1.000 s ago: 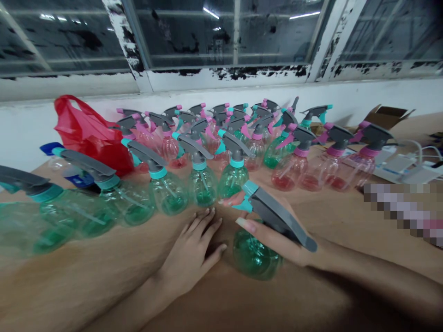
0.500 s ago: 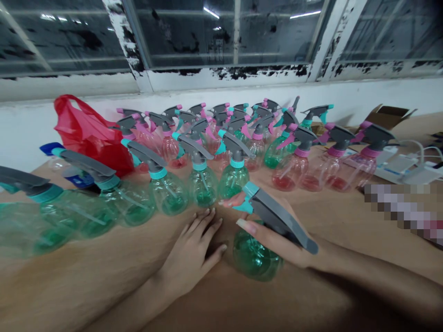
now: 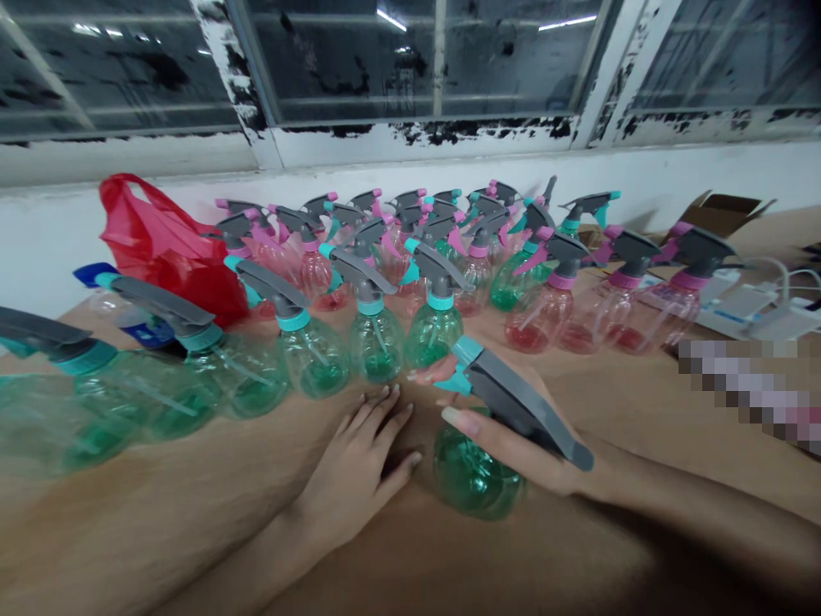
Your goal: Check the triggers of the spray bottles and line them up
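Note:
My right hand is wrapped round the neck of a green spray bottle with a grey and turquoise trigger head. The bottle stands close in front of me, its neck hidden by my thumb and fingers. Flat on the table, just left of that bottle, lies my left hand, fingers stretched out and holding nothing. Beyond its fingertips stand a green spray bottle and another green spray bottle. More green bottles continue in a row to the left.
Pink spray bottles stand to the right, and several pink and green ones crowd the back by the wall. A red plastic bag is at the back left, beside a blue-labelled bottle. An open cardboard box and white devices sit far right.
Almost nothing differs. My right hand and the green spray bottle appear shifted very slightly to the right; my left hand stays flat in the same place.

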`<state>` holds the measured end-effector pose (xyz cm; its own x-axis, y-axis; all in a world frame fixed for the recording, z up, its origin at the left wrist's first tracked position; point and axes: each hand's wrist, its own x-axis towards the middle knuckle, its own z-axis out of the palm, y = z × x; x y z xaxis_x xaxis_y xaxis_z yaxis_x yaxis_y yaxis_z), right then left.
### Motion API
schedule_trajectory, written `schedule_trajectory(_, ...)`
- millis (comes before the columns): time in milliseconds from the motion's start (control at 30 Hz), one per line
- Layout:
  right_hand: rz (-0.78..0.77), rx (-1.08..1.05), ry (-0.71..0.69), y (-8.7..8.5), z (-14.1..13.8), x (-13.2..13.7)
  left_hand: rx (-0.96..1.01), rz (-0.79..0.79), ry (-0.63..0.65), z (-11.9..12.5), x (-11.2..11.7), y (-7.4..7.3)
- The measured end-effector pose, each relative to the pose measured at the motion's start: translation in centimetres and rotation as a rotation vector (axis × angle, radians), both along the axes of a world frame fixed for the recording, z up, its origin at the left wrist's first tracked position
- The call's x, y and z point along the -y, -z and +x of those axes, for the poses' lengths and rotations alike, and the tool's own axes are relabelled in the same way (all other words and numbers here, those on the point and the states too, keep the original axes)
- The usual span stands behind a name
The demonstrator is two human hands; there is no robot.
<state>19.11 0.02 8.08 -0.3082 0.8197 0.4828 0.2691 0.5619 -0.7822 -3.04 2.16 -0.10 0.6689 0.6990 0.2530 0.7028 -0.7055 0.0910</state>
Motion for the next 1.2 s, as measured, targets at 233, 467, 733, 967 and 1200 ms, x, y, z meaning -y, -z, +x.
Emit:
schedule_trajectory(233, 0.001, 0.015, -0.015, -0.5, 0.0, 0.2, -0.008, 0.013, 0.004, 0.0, 0.0, -0.2)
schedule_trajectory(467, -0.065, -0.083, -0.020, 0.2, 0.0, -0.1, -0.013, -0.002, -0.004, 0.0, 0.0, -0.1)
schedule_trajectory(733, -0.072, -0.095, -0.039, 0.5, -0.1, -0.2, -0.026, 0.013, 0.006, 0.1, 0.0, 0.0)
schedule_trajectory(967, -0.070, -0.101, -0.033, 0.4, -0.1, -0.3, -0.026, 0.021, 0.006, 0.1, 0.0, -0.1)
schedule_trajectory(1200, -0.087, -0.093, -0.034, 0.3, -0.2, -0.3, -0.033, 0.019, 0.008, 0.0, 0.0, 0.1)
